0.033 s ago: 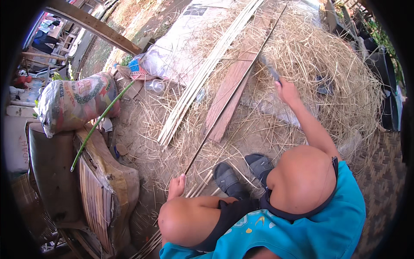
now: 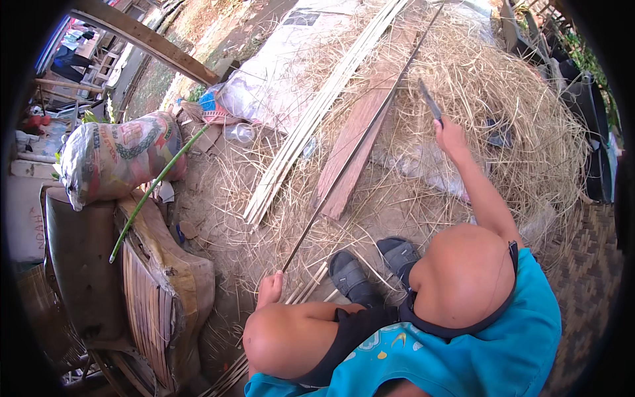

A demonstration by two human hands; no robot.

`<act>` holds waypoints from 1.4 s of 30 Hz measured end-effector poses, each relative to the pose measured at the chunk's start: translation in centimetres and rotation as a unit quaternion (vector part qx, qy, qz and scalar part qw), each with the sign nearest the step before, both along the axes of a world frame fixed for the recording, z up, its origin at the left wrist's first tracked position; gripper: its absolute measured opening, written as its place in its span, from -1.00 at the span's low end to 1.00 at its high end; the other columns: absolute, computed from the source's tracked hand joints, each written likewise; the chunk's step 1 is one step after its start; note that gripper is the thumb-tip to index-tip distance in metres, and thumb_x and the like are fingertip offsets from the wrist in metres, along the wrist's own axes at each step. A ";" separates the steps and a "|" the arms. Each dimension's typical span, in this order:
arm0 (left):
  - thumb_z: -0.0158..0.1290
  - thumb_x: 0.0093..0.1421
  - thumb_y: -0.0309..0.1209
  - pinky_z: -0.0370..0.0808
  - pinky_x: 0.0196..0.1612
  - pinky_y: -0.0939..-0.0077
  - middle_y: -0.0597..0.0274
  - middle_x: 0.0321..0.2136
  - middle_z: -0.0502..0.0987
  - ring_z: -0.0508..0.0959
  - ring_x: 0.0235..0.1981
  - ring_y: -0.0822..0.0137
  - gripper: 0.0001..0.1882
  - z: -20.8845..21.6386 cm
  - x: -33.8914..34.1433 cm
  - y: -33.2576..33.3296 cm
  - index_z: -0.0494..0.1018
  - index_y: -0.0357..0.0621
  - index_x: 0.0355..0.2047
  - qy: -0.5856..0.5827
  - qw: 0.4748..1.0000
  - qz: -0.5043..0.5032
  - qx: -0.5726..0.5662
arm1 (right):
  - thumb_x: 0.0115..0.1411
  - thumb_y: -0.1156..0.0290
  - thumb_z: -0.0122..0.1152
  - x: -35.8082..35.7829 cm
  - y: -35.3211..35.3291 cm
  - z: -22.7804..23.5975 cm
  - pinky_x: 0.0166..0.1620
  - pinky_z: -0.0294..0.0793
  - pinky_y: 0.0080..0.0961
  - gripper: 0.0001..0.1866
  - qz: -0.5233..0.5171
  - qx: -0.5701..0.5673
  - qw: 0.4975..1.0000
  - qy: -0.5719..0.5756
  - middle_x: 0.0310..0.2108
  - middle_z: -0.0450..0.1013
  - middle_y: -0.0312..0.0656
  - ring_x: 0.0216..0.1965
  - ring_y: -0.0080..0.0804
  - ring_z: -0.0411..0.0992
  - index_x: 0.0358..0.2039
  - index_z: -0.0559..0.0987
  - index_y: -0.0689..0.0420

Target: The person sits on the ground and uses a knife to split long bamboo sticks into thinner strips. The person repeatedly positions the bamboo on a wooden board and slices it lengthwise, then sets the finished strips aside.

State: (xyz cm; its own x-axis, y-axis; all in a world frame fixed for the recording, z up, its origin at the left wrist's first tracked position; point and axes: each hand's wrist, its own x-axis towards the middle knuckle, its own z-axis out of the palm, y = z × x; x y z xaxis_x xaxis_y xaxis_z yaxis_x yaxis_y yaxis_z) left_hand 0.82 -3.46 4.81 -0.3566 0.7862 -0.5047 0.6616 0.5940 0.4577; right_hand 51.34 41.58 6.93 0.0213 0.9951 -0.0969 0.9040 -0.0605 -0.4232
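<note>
A long, thin dark strip [image 2: 357, 149] runs slantwise from near my left knee to the top of the view. My left hand [image 2: 270, 288] is closed around its near end. Up at the right, my right hand [image 2: 450, 137] grips a knife [image 2: 430, 102] by the handle, its grey blade pointing up and left. The blade is apart from the strip, to its right. Under the strip lies a reddish-brown wooden board [image 2: 344, 149]. To the board's left rests a bundle of pale split strips [image 2: 303, 135].
A heap of dry shavings [image 2: 522, 106] spreads at the right. On the left, a stuffed sack [image 2: 122, 159] sits on a worn seat [image 2: 172, 255], with a green stalk [image 2: 155, 182] leaning across them. More pale strips [image 2: 309, 284] lie beside my sandals [image 2: 354, 278].
The knife has come away from the dark strip, moving right and slightly down with my right hand. My left hand stays at the strip's near end.
</note>
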 end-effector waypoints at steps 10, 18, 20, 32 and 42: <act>-0.14 0.45 -0.08 0.49 -0.43 -0.16 -0.30 -0.61 0.54 0.56 -0.54 -0.35 -0.58 2.1 5.9 8.1 0.38 -0.21 -0.35 0.162 0.972 -0.156 0.071 | 0.43 -0.07 -0.07 -12.4 -15.6 -1.4 -0.14 0.59 0.03 -0.52 0.400 -0.062 0.914 0.039 -0.30 0.54 0.09 -0.25 0.14 0.58 0.20 0.44 -0.08; -0.17 0.48 -0.07 0.45 -0.22 -0.20 -0.34 -0.42 0.56 0.56 -0.33 -0.38 -0.48 -1.2 6.5 5.3 0.49 -0.29 -0.39 0.032 0.996 -0.069 0.039 | 0.48 0.10 -0.09 -5.6 -3.3 -1.7 -0.29 0.59 -0.02 -0.66 0.092 -0.177 0.974 0.103 -0.40 0.56 0.05 -0.40 0.07 0.58 0.05 0.46 0.05; -0.17 0.48 -0.05 0.44 -0.27 -0.16 -0.32 -0.44 0.55 0.54 -0.38 -0.36 -0.45 -0.6 7.9 10.8 0.50 -0.32 -0.39 -0.044 0.997 -0.049 0.048 | 0.44 0.00 -0.04 -9.9 -11.7 -4.0 -0.21 0.60 0.00 -0.59 0.354 -0.060 0.927 0.111 -0.32 0.53 0.08 -0.31 0.11 0.58 0.15 0.44 -0.06; -0.12 0.44 -0.02 0.42 -0.36 -0.09 -0.28 -0.52 0.54 0.55 -0.43 -0.30 -0.46 -0.7 4.4 5.3 0.45 -0.31 -0.41 -0.012 0.995 -0.051 0.083 | 0.45 0.07 -0.04 -9.3 -8.8 -2.2 -0.31 0.58 -0.01 -0.58 0.224 0.000 0.973 0.054 -0.35 0.56 0.10 -0.43 0.09 0.57 0.16 0.44 0.04; -0.19 0.47 -0.08 0.49 -0.45 -0.25 -0.29 -0.65 0.51 0.57 -0.56 -0.34 -0.58 -1.6 6.4 7.0 0.39 -0.18 -0.32 0.148 0.968 -0.168 0.112 | 0.43 -0.06 -0.05 -8.9 -9.3 -1.8 -0.26 0.60 0.00 -0.52 0.304 0.020 0.952 0.030 -0.39 0.51 0.08 -0.39 0.14 0.57 0.22 0.40 -0.09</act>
State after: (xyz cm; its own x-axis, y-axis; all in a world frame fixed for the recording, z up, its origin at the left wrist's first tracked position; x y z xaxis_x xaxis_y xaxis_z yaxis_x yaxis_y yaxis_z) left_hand 7.21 3.57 3.22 -0.1648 0.9611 -0.2218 0.9224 0.2299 0.3105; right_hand 42.41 32.25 5.11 -0.5638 0.8249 -0.0409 0.7412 0.4835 -0.4658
